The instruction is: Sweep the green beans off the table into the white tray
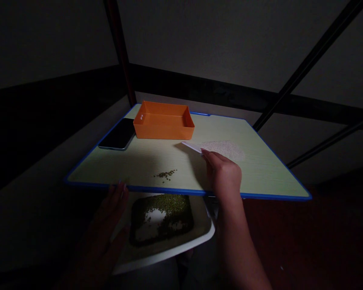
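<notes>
My right hand [225, 173] is closed on the near end of a thin white card [191, 146], held tilted above the table. Just beyond the knuckles lies a pale, speckled patch of what look like fine grains [225, 149]. A few small greenish beans [166, 175] are scattered near the table's front edge. My left hand [107, 221] is in shadow, its fingers stretched out and its fingertips at the blue table edge. Beside it, below the tabletop, a white tray [199, 237] holds many green beans [172, 205], with a bare patch in their middle.
An orange open box [163, 132] stands at the back left of the pale table [269, 173]. Next to it lies a dark-screened phone [117, 135]. A wall with dark bars [308, 60] rises behind the table. The surroundings are dim.
</notes>
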### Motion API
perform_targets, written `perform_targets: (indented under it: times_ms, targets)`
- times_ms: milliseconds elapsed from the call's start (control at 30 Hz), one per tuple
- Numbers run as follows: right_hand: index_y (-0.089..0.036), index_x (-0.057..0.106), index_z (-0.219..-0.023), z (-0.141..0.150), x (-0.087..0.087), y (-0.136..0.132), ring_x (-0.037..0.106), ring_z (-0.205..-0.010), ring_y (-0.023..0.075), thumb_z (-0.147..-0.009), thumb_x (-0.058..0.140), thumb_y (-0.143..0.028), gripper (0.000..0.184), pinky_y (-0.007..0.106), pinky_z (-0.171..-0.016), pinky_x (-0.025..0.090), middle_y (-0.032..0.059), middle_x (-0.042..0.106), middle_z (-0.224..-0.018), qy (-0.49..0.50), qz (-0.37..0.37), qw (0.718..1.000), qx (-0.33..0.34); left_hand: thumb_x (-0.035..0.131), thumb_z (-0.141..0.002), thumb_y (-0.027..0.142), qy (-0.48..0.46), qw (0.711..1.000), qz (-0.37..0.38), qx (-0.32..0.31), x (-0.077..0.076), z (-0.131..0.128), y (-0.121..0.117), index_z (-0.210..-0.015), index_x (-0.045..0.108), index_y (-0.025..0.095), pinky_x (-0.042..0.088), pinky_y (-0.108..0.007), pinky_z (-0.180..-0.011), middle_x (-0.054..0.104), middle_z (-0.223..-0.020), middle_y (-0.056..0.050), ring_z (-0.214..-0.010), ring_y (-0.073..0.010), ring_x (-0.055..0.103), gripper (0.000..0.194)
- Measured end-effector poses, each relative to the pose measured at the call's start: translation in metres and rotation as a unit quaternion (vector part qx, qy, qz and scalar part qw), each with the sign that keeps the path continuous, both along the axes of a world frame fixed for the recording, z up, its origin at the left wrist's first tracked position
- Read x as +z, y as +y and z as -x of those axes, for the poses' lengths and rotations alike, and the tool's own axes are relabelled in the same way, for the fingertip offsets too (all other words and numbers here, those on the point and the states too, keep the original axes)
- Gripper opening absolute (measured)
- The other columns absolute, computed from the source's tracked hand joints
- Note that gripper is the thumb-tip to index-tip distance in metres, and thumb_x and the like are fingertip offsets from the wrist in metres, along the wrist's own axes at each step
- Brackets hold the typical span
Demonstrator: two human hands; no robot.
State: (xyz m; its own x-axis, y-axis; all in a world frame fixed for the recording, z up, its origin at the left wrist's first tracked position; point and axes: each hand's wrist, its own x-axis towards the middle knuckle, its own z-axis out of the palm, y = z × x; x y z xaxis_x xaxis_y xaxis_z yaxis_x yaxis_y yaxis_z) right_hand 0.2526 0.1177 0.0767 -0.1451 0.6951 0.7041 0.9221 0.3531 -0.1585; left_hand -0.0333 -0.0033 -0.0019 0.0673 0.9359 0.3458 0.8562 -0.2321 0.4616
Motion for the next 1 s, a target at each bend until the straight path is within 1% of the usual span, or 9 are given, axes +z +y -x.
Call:
perform_targets:
  times_ms: [133,200,233,300,400,467,600,800,1000]
  targets:
    - [-0.021,0.075,-0.104,-0.006,-0.006,0.001,0.075,-0.077,0.0190,-0.088,0.053,-0.011,0.029,0.028,-0.063,0.057,0.0072,0.080,-0.095,0.005,-0.110,0.994,0.008,0.040,-0.091,0.036,0.011,1.000,-0.019,-0.006,0.005,-0.003,0.000,-0.148,0.015,0.042,0.033,-0.053,-0.112,0.022,-0.163,0.001,-0.147,-0.0269,0.021,0.063]
    - [-0.020,0.074,-0.104,-0.008,-0.007,-0.001,0.075,-0.081,0.0194,-0.088,0.051,-0.009,0.030,0.031,-0.068,0.058,0.0074,0.079,-0.094,0.015,-0.144,0.989,0.037,0.040,-0.091,0.036,0.020,1.000,-0.018,-0.003,0.007,-0.003,0.000,-0.148,0.014,0.042,0.033,-0.054,-0.111,0.023,-0.162,0.000,-0.147,-0.0272,0.022,0.063]
    - [-0.019,0.073,-0.104,-0.009,-0.008,-0.002,0.075,-0.082,0.0198,-0.088,0.051,-0.008,0.030,0.032,-0.071,0.059,0.0079,0.079,-0.094,0.022,-0.149,0.987,0.058,0.039,-0.092,0.036,0.022,1.000,-0.017,-0.001,0.007,-0.003,0.000,-0.148,0.014,0.041,0.034,-0.054,-0.110,0.023,-0.162,-0.001,-0.147,-0.0273,0.022,0.062]
    - [-0.018,0.073,-0.103,-0.011,-0.006,-0.005,0.074,-0.085,0.0200,-0.088,0.050,-0.007,0.030,0.034,-0.075,0.059,0.0085,0.079,-0.094,0.032,-0.136,0.984,0.109,0.039,-0.092,0.036,0.026,0.999,-0.019,-0.004,0.007,-0.004,0.001,-0.148,0.013,0.041,0.035,-0.054,-0.109,0.023,-0.162,-0.001,-0.147,-0.0275,0.022,0.063]
    - [-0.018,0.072,-0.101,-0.012,-0.002,-0.010,0.073,-0.086,0.0194,-0.089,0.048,-0.007,0.030,0.035,-0.076,0.059,0.0076,0.078,-0.092,0.032,-0.088,0.981,0.170,0.040,-0.091,0.038,0.026,0.999,-0.023,-0.010,0.007,-0.003,0.002,-0.148,0.013,0.040,0.034,-0.055,-0.109,0.023,-0.162,-0.002,-0.147,-0.0280,0.021,0.063]
    - [-0.019,0.072,-0.099,-0.012,0.001,-0.014,0.073,-0.084,0.0190,-0.090,0.047,-0.007,0.029,0.035,-0.075,0.059,0.0065,0.078,-0.090,0.025,-0.067,0.979,0.189,0.040,-0.091,0.037,0.026,0.999,-0.022,-0.009,0.007,-0.003,0.001,-0.149,0.013,0.040,0.033,-0.054,-0.110,0.022,-0.162,-0.002,-0.147,-0.0277,0.020,0.064]
    - [-0.018,0.071,-0.098,-0.017,0.008,-0.021,0.073,-0.084,0.0187,-0.090,0.047,-0.006,0.028,0.034,-0.073,0.058,0.0069,0.078,-0.089,0.020,-0.052,0.973,0.223,0.040,-0.092,0.036,0.026,0.999,-0.021,-0.014,0.009,-0.004,0.000,-0.149,0.012,0.040,0.033,-0.053,-0.111,0.022,-0.162,-0.002,-0.147,-0.0271,0.020,0.063]
    - [-0.019,0.069,-0.097,-0.031,0.011,-0.029,0.072,-0.086,0.0173,-0.089,0.050,-0.005,0.025,0.034,-0.078,0.059,0.0053,0.077,-0.089,0.039,-0.032,0.968,0.247,0.039,-0.092,0.036,0.031,0.999,-0.026,-0.009,0.007,-0.003,0.000,-0.149,0.015,0.039,0.034,-0.054,-0.109,0.023,-0.162,-0.001,-0.147,-0.0267,0.022,0.062]
    - [-0.019,0.067,-0.097,-0.041,0.013,-0.034,0.071,-0.088,0.0147,-0.088,0.050,-0.001,0.026,0.029,-0.079,0.058,0.0046,0.077,-0.091,0.057,-0.017,0.966,0.253,0.038,-0.092,0.038,0.031,0.999,-0.034,-0.008,0.005,-0.003,0.001,-0.149,0.014,0.038,0.034,-0.054,-0.110,0.021,-0.162,0.000,-0.148,-0.0261,0.020,0.062]
